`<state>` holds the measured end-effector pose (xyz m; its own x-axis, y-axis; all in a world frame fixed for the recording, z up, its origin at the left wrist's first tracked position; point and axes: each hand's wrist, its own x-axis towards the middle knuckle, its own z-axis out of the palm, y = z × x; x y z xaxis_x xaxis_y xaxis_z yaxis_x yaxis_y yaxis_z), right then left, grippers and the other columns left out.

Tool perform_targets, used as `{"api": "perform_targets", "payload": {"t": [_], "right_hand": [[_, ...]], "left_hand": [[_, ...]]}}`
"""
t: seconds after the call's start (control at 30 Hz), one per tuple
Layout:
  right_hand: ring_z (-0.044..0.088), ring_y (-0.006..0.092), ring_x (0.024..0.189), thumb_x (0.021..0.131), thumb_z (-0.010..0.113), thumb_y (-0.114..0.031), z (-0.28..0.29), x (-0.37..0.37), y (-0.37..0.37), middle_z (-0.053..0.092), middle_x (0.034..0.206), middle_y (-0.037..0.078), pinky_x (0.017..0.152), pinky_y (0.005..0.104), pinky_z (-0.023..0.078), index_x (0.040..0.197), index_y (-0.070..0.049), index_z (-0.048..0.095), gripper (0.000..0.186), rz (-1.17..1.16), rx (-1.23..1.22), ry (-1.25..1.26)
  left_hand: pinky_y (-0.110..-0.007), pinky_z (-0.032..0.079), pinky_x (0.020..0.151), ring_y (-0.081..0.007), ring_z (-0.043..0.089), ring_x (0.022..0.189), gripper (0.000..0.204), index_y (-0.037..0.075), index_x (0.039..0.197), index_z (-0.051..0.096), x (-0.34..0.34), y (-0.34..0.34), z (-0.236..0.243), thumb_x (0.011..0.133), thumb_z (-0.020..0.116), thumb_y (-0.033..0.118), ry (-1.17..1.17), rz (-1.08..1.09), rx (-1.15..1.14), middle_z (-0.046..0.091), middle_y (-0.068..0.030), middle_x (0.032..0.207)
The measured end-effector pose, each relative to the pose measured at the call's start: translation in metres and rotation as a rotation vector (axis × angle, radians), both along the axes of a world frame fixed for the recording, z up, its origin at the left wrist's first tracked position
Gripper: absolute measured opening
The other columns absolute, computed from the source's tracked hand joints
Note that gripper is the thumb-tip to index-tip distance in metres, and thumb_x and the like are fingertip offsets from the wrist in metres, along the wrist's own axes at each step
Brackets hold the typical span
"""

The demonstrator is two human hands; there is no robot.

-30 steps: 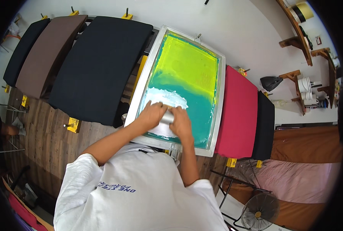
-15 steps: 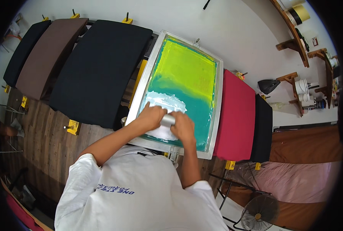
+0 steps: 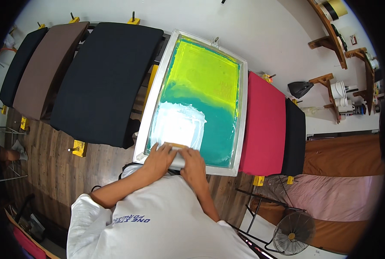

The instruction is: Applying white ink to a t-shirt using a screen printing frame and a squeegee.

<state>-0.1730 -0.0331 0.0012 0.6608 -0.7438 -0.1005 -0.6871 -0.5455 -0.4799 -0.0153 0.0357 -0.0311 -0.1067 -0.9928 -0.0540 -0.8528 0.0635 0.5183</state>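
My left hand (image 3: 157, 160) and my right hand (image 3: 193, 164) both grip a squeegee (image 3: 176, 153) with a metal holder and tan edge, at the near end of a silver-framed printing screen (image 3: 243, 110). Behind the squeegee lies a patch of white ink (image 3: 180, 123). The rest of the screen's surface is teal at the middle and right and yellow-green (image 3: 201, 64) toward the far end.
Fabric-covered boards stand either side: black (image 3: 101, 82), brown (image 3: 47, 73), red (image 3: 263, 125). Yellow clamps (image 3: 79, 149) stick out from them. Wooden shelves (image 3: 326, 43) hang at right, above brown and pink sheeting (image 3: 339, 194). A fan (image 3: 291, 233) stands lower right; a person's leg (image 3: 9, 155) shows at left.
My hands and the squeegee have moved down toward me to the screen's near end, uncovering a broader, brighter band of white ink behind them. The view has shifted slightly.
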Motion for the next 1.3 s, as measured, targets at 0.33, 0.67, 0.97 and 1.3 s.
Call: {"api": "perform_targets", "payload": {"t": [0.33,0.67,0.97,1.3], "right_hand": [[0.066,0.0342,0.091,0.071,0.067,-0.004,0.006,0.037,-0.1,0.068,0.097,0.013,0.073,0.0484,0.052,0.104,-0.014,0.07,0.034,0.092,-0.108,0.159],[0.068,0.0369,0.095,0.065,0.068,-0.005,-0.005,0.055,-0.137,0.072,0.099,0.018,0.084,0.0436,0.055,0.102,-0.011,0.074,0.038,-0.029,0.139,0.181],[0.068,0.0368,0.095,0.067,0.069,-0.003,-0.017,0.044,-0.11,0.071,0.099,0.018,0.084,0.045,0.055,0.106,-0.011,0.073,0.04,-0.054,0.08,0.113],[0.064,0.0375,0.101,0.068,0.065,-0.001,-0.015,0.028,-0.069,0.068,0.107,0.018,0.087,0.0451,0.053,0.11,-0.008,0.071,0.043,-0.073,0.004,0.068]], "left_hand": [[-0.057,0.042,0.098,-0.0353,0.066,0.096,0.033,0.006,0.104,0.067,0.038,-0.097,0.01,0.072,0.061,-0.004,0.075,0.089,0.01,0.068,-0.0172,0.095],[-0.045,0.057,0.076,-0.0401,0.07,0.083,0.028,-0.001,0.096,0.072,0.047,-0.132,0.004,0.071,0.064,-0.01,0.07,0.109,0.038,0.069,-0.0264,0.087],[-0.046,0.057,0.074,-0.0408,0.07,0.081,0.025,-0.002,0.098,0.072,0.036,-0.106,-0.003,0.076,0.06,-0.007,0.1,0.135,-0.084,0.069,-0.0273,0.084],[-0.046,0.056,0.076,-0.0409,0.069,0.081,0.027,0.0,0.102,0.071,0.018,-0.069,-0.003,0.079,0.058,-0.005,0.117,0.178,-0.118,0.069,-0.0261,0.083]]}}
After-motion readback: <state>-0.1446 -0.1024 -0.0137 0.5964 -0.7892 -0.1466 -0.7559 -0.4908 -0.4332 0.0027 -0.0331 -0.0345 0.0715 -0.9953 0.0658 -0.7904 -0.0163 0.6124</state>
